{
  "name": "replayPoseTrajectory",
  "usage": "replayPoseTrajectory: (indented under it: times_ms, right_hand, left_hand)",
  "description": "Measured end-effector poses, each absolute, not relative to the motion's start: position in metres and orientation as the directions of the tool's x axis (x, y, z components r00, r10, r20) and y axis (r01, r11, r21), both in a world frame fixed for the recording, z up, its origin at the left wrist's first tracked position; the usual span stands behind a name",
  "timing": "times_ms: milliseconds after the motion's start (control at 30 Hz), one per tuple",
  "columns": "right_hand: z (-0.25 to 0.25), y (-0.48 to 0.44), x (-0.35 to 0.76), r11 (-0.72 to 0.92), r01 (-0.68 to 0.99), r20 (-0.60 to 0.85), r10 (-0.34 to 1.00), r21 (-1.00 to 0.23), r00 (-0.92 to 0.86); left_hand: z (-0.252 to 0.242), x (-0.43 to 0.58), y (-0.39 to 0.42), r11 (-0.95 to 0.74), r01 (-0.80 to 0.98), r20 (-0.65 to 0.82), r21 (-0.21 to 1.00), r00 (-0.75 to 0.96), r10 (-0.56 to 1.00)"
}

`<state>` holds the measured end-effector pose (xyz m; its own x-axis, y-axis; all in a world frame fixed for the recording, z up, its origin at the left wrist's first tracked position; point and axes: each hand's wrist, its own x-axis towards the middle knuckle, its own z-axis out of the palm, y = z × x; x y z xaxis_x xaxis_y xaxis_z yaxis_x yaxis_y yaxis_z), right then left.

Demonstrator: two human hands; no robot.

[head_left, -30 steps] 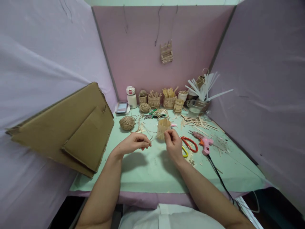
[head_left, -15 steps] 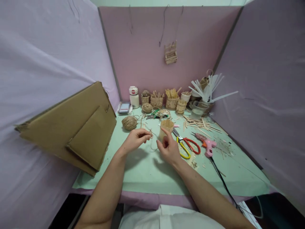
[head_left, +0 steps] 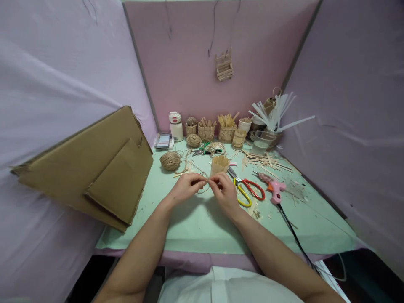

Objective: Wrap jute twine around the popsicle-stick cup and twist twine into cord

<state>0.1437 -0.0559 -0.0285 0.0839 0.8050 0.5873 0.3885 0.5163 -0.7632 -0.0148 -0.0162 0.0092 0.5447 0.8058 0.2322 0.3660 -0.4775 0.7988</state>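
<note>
My left hand (head_left: 186,188) and my right hand (head_left: 224,191) meet over the green table (head_left: 195,223), fingertips almost touching. Both pinch a thin strand of jute twine (head_left: 202,190) that loops below them and trails back toward a twine ball (head_left: 170,160). Just behind my hands stands a small cup made of wooden sticks (head_left: 219,165). Scissors with red and yellow handles (head_left: 248,190) lie right of my right hand.
A pink glue gun (head_left: 274,188) with a black cord lies at right. Folded cardboard (head_left: 94,168) leans at left. Along the back wall stand a white bottle (head_left: 176,125), small stick baskets (head_left: 226,131), a clear cup (head_left: 261,142) and loose sticks (head_left: 265,160).
My hands have come together: the right hand moved left and the left hand moved right until the fingertips met on the twine. The view shifted slightly.
</note>
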Motion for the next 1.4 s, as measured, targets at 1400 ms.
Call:
replayPoseTrajectory:
  times_ms: [1400]
  right_hand:
    - [-0.021, -0.052, 0.157, 0.326, 0.193, 0.37, 0.887, -0.926, 0.276]
  left_hand:
    - [0.009, -0.023, -0.011, -0.294, 0.139, 0.244, 0.946, 0.296, 0.924]
